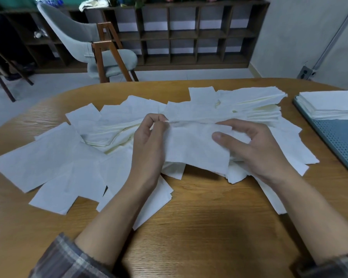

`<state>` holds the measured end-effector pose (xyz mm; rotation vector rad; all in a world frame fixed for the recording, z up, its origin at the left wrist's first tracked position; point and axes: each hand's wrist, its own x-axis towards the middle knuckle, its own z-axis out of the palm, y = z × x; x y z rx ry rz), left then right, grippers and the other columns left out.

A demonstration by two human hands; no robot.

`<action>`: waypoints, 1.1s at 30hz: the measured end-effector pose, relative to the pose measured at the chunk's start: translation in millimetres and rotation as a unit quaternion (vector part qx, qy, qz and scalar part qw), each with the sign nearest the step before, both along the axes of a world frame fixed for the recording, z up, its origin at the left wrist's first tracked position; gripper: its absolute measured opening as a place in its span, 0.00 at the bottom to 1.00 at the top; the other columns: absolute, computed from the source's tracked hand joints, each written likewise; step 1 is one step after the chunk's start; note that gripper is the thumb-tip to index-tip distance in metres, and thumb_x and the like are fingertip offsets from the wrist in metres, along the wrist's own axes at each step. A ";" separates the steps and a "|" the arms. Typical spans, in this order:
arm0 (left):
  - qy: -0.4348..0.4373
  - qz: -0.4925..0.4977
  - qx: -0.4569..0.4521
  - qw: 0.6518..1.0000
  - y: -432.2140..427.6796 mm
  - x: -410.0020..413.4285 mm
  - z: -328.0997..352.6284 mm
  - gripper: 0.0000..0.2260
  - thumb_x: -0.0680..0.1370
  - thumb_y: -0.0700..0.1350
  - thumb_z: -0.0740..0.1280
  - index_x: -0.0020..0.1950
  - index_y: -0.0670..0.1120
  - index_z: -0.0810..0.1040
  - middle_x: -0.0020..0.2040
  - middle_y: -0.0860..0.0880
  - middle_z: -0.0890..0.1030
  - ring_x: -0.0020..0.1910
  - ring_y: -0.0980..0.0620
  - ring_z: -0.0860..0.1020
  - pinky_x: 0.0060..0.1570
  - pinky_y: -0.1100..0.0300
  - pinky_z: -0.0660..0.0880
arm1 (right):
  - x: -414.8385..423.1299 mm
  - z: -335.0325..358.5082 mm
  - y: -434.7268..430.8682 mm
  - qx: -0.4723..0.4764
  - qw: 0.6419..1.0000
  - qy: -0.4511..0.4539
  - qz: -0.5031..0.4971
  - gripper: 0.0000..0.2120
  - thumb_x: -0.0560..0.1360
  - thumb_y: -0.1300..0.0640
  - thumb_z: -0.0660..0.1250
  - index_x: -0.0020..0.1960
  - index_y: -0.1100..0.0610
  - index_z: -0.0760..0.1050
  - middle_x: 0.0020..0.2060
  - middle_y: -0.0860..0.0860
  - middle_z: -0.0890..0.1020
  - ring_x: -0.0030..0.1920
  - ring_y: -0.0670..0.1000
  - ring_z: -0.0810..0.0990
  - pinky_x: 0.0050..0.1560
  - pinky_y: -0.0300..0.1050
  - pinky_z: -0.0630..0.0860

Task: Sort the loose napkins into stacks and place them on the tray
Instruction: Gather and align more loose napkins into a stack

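Napkin (197, 149) in pinch of left hand (149, 143) and curled grip of right hand (257, 149)

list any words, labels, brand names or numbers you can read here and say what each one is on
None: no text can be read anywhere in this view.
loose napkins: plain white, no print.
napkin stack and blue tray: no label or marking shows.
blue and white package on top of the shelf: too blurred to tell if it carries any text.
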<state>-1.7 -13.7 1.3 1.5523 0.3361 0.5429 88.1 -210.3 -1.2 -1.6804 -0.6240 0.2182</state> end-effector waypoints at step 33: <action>0.001 -0.061 0.138 0.989 1.7 2.8 -10.8 0.20 0.77 0.51 0.78 0.68 0.60 0.80 0.66 0.60 0.78 0.63 0.61 0.78 0.55 0.61 0.80 | -4.7 6.4 2.6 0.014 1.000 0.006 0.006 0.24 0.79 0.60 0.73 0.70 0.41 0.77 0.67 0.41 0.81 0.68 0.47 0.80 0.69 0.57 0.78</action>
